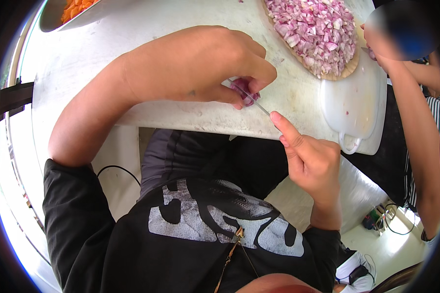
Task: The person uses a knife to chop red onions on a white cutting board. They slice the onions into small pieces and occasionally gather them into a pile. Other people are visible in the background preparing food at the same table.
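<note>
My left hand pinches a piece of red onion between thumb and fingers against the pale tabletop, near its front edge. A knife with a thin blade lies across the onion, its edge in the cut surface. My right hand is closed around the knife's handle, which the hand hides, with the index finger stretched along the top of the knife. Beyond my right hand, a large heap of chopped red onion rests on a round wooden board.
A white plastic cutting board with a loop handle lies at the table's right corner. A bowl of cut carrot stands at the top left. At the right, a co-worker's hand holds a knife and an onion piece.
</note>
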Demonstrator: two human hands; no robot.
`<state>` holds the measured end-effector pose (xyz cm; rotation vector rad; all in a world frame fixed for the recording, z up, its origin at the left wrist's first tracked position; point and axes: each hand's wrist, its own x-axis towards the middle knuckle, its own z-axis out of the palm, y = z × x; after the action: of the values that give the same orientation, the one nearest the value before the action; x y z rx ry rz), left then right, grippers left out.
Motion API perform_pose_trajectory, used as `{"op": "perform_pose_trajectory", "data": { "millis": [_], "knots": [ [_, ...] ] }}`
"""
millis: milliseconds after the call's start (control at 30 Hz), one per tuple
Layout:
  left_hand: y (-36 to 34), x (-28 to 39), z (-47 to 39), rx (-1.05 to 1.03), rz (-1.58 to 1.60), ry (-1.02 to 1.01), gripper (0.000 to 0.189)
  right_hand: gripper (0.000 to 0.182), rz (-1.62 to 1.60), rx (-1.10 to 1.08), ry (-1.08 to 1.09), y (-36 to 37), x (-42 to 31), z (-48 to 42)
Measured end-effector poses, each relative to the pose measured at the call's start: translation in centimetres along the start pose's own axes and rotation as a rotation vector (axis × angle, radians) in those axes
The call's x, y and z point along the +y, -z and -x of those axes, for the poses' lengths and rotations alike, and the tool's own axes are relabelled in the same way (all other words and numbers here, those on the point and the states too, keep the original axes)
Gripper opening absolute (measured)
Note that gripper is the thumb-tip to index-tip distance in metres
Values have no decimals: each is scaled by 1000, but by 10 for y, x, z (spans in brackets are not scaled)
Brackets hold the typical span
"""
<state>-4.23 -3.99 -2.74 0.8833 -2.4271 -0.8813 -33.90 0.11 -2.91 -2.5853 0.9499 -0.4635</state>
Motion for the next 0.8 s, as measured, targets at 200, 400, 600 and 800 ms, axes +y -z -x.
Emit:
{"op": "perform_pose_trajectory", "data": {
  "millis": [200, 400, 600, 800],
  "knots": [
    [1, 4, 0, 9, -31, 4, 29, 73, -6, 52, 46, -15, 5, 8],
    [-1, 3, 2, -10, -119, -28, 27, 72, -100, 72, 19, -21, 3, 7],
    [0, 2, 0, -21, -106, -47, 25, 72, -123, 57, -1, -18, 1, 7],
    [1, 3, 0, -28, -78, -33, 23, 73, -138, 65, -3, -17, 1, 5]
  ]
}}
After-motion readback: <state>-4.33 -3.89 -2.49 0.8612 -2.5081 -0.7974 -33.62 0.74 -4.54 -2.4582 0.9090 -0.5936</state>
